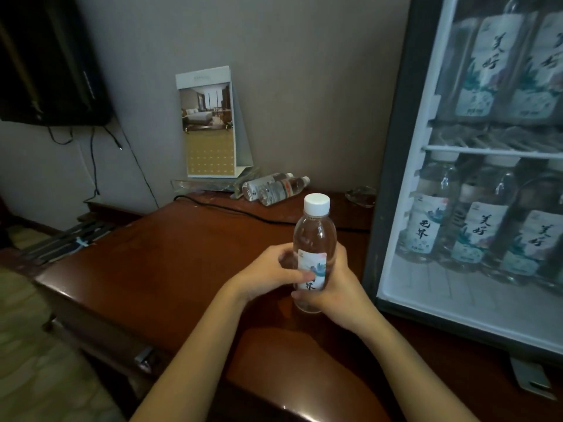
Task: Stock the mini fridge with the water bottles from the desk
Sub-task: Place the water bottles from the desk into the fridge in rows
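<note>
In the mini fridge [393, 178], the upper-shelf bottles [490, 65] carry labels reading "美好". On the lower shelf, the leftmost bottle [423, 229] reads "无界", and the 2 bottles beside it [479, 226] read "美好". The water bottle [315, 236] near the desk's [152, 254] front edge shows "界", partly covered. The calendar's [210, 126] print is unreadable.

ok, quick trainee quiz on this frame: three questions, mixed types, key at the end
1. True or false: the held water bottle is uncapped.
2. The spare bottles at the back of the desk, by the calendar: A) lie on their sides; B) stand upright; C) stand upside down.
3. Fill in: the upright bottle is gripped by the left hand and the ____ hand.

Key
1. False: its white cap is on.
2. A.
3. Right: the right hand wraps the lower part of the bottle.
</note>
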Tool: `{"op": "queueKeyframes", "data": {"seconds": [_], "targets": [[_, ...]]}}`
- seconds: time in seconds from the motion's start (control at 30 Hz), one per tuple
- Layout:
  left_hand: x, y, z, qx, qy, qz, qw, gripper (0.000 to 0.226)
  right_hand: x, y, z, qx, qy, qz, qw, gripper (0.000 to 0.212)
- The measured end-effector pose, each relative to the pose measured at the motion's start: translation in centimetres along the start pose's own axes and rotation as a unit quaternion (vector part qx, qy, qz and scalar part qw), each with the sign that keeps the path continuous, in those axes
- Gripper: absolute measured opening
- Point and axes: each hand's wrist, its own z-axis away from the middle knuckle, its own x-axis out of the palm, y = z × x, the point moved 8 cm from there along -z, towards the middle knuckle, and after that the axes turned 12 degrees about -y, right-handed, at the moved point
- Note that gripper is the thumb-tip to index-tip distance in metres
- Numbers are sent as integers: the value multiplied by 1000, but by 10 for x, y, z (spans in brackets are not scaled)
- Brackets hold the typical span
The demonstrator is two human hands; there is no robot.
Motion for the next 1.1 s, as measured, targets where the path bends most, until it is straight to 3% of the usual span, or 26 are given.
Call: {"op": "queueKeyframes", "data": {"seconds": [0.2, 0.33, 0.5, 0.7, 0.9, 1.0, 1.1], "targets": [[16, 13, 33, -3, 52, -28, 998, 52, 8, -9, 23, 9, -48, 39, 998, 85], [46, 21, 59, -10, 41, -40, 998, 54, 15, -12, 58, 3, -48, 38, 998, 72], [96, 32, 80, 8, 31, -48, 998, 39, 13, -17, 110, -3, -24, 50, 998, 73], [135, 42, 72, 24, 37, -77, 996, 36, -12, -18, 159, 15, -4, 75, 997, 76], [173, 59, 41, 40, 26, -58, 997, 56, -53, -23, 184, 32, 50, 83, 995, 78], [192, 89, 21, 78, 11, -51, 996, 37, -86, -41, 197, 2, 86, 94, 992, 76], [204, 152, -1, 159, -13, -54, 986, 36, -128, -84, 203, -59, 149, 118, 980, 73]]}}
